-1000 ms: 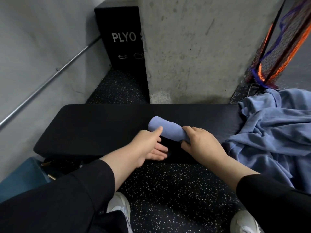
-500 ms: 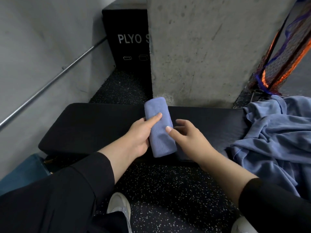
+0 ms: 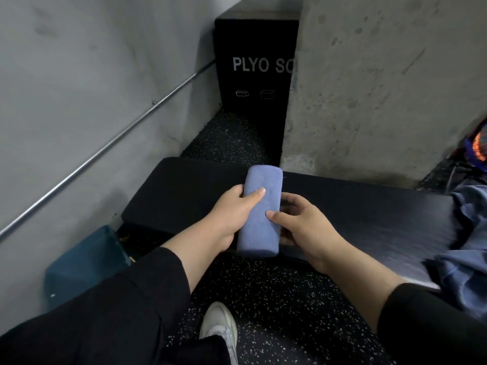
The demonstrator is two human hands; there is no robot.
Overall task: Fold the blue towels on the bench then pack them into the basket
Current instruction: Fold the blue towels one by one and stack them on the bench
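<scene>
A rolled blue towel (image 3: pixel 263 191) is held lengthwise above the black bench (image 3: pixel 355 206), pointing away from me. My left hand (image 3: pixel 232 209) grips its left side, thumb across the top. My right hand (image 3: pixel 303 222) holds its right side, thumb on top and fingers underneath. A heap of loose blue towels (image 3: pixel 466 248) lies on the bench's right end, blurred and cut off by the frame edge. A teal basket (image 3: pixel 84 262) stands on the floor at the bench's left end; its inside is not visible.
A concrete pillar (image 3: pixel 382 88) rises just behind the bench. A black plyo box (image 3: pixel 253 69) stands behind it on the left. A grey wall with a metal rail (image 3: pixel 105 151) runs along the left. My white shoe (image 3: pixel 218 327) rests on the speckled floor.
The rolled towel was turned from lying sideways on the bench to pointing away from me and lifted in both hands. The view has swung left, bringing the teal basket further into sight.
</scene>
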